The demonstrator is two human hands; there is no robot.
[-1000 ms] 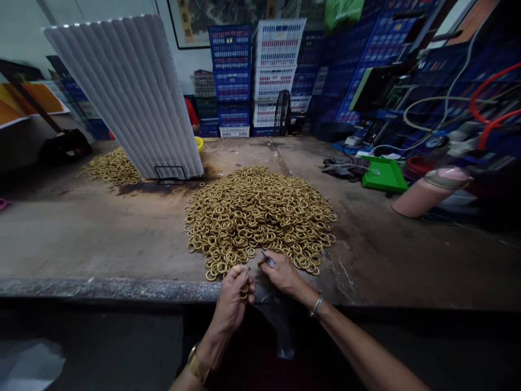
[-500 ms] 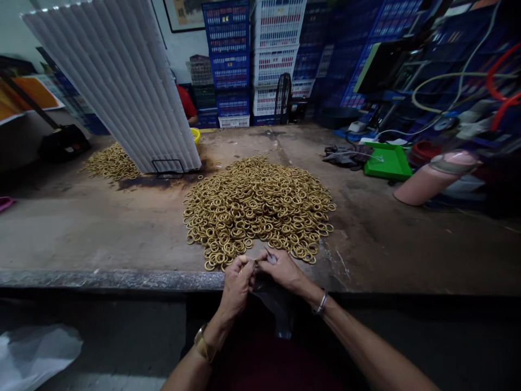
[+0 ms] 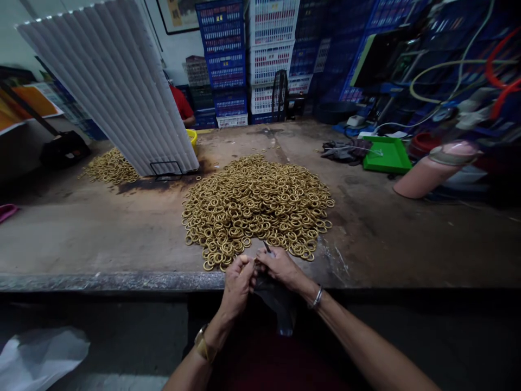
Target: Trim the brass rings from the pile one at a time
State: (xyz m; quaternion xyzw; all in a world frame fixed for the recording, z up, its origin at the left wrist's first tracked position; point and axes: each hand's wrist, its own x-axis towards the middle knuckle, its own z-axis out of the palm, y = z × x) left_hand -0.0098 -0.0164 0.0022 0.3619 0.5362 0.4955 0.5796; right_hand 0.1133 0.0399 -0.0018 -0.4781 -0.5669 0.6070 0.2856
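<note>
The step in hand looked to be close work on a single ring (image 3: pixel 256 261), brought between both hands just above the worktop's (image 3: pixel 101 231) near edge. The left hand (image 3: pixel 237 283) had its fingers curled in, thumb and forefinger together, seemingly clamped on that ring; whether more lay in the palm, I could not tell. The right hand (image 3: pixel 280 268) was closed on a slim dark tool (image 3: pixel 267 247), its point sticking up and away past the knuckles, while its fingertips met the left's at the ring. Most of the ring was hidden, so its exact seat in the fingers did not show.

The main heap (image 3: pixel 260 198) spread from close to the middle of the near edge back across the worktop, its nearest rings just beyond the hands. A second heap (image 3: pixel 109 167) lay toward the far left, beside the white panel (image 3: pixel 118 92).

In my judgement, the next move called for a steady left pinch and small finger motion from the right, with the tool's point clear of the left fingertips.
</note>
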